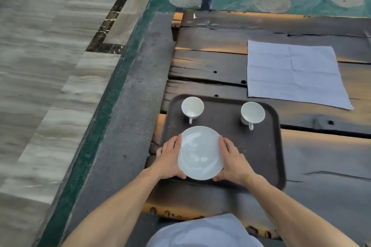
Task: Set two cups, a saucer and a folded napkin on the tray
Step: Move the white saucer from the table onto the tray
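Our left hand (pixel 169 159) and right hand (pixel 233 161) curl their fingers around opposite edges of the round white ceramic saucer (pixel 200 153), holding it over the near left of the dark brown rectangular plastic tray (pixel 267 158), two white ceramic cups (pixel 192 108) (pixel 252 113) standing at its far side and the pale grey cloth napkin (pixel 295 73) lying unfolded on the dark wooden plank table (pixel 210 66) beyond.

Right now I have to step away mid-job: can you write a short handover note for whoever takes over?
Hands: left hand and right hand hold the saucer by its opposite edges, over the near left part of the tray.
Things: left cup and right cup stand upright at the far side of the tray, handles toward the person. The napkin lies spread flat on the table, beyond the tray to the right.
Done: both cups placed.
Left: let go of the saucer on the tray, fold the napkin, set it on the tray.
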Motion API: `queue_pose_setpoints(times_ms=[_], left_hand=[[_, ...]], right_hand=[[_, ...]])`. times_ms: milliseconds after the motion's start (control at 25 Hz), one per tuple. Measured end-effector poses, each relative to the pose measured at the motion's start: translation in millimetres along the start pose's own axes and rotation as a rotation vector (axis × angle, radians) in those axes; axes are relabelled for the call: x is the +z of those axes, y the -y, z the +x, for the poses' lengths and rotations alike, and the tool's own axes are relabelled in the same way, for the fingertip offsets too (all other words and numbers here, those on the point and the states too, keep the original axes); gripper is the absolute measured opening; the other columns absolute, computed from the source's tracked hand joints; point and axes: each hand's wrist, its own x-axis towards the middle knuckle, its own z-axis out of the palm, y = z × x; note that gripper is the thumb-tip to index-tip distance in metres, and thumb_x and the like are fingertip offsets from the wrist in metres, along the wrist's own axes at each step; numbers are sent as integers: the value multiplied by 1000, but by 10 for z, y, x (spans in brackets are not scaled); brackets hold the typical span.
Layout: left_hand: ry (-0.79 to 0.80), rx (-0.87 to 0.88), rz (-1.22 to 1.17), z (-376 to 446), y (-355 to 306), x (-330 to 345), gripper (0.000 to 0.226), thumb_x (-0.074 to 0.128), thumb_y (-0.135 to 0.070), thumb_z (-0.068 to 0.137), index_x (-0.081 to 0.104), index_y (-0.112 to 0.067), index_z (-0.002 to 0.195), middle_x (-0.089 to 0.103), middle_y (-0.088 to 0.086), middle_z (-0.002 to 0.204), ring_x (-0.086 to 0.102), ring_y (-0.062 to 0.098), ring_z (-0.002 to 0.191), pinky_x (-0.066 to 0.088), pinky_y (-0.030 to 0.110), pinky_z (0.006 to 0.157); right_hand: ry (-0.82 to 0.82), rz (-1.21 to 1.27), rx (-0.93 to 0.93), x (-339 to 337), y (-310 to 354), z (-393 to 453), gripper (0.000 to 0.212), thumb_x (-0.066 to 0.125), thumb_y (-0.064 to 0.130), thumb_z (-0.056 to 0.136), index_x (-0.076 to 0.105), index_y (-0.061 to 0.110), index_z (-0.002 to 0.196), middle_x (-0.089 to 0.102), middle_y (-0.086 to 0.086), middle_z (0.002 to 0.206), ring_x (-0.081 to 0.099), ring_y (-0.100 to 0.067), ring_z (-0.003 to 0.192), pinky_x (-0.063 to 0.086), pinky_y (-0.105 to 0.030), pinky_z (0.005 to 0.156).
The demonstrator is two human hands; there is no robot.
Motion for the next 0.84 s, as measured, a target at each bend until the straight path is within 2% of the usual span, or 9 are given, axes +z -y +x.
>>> queue_pose_setpoints(times_ms=[200, 440, 600, 840], left_hand=[[13, -12, 54, -3, 162, 95, 145, 82, -52, 43, -11, -28, 151, 8, -5, 154, 4, 20, 143, 9, 50, 113], [36, -36, 87, 36, 322, 113, 145, 83, -51, 48, -14, -24, 152, 3, -4, 156, -6, 17, 143, -4, 55, 114], [45, -31, 125, 113, 401, 126, 144, 82, -51, 49, -14, -23, 152, 3, -3, 156, -9, 19, 144, -6, 57, 114], [57, -12, 156, 172, 527, 176, 140, 81, -52, 51, -15, -24, 150, 1, -4, 157, -22, 21, 144, -10, 57, 113]], right_hand=[[18, -21, 9, 153, 83, 46, 135, 81, 51, 54, -8, 22, 152, 9, 4, 155, 30, -28, 134, 38, -48, 103], [23, -50, 26, 307, 154, 184, 133, 76, 55, 54, -9, 24, 151, 10, 5, 153, 31, -28, 130, 35, -49, 103], [-1, -107, 69, 427, 160, 255, 129, 72, 58, 53, -6, 24, 150, 14, 3, 151, 32, -27, 125, 32, -47, 100], [-30, -129, 88, 567, 178, 283, 129, 66, 66, 53, -5, 20, 152, 15, 0, 153, 29, -30, 128, 16, -50, 115]])
